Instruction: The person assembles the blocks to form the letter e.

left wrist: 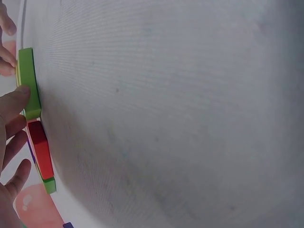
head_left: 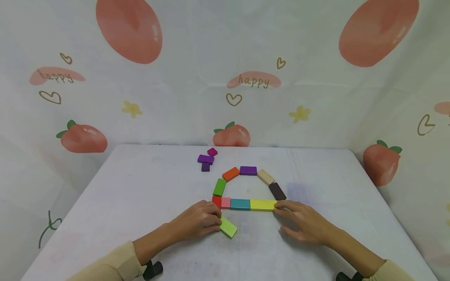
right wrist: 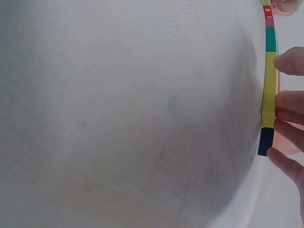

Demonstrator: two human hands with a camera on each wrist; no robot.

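A flat lime-green block (head_left: 228, 227) lies slanted at the near left, its left end pinched between the thumb and fingers of my left hand (head_left: 200, 220). Those fingers partly cover a red block (head_left: 216, 201) just behind it. A row of a pink block (head_left: 225, 203), a teal block (head_left: 240, 204) and a long yellow block (head_left: 263, 205) runs to the right. My right hand (head_left: 304, 222) touches the yellow block's right end with extended fingertips, the thumb held apart. In the right wrist view, a dark block (right wrist: 266, 141) is near its fingers.
Behind the row curves an arch of a green block (head_left: 219, 187), an orange block (head_left: 231, 174), a purple block (head_left: 248, 171), a beige block (head_left: 265, 177) and a dark brown block (head_left: 277, 191). Several purple and magenta blocks (head_left: 205, 159) lie at the back, before a printed cloth (head_left: 197, 109).
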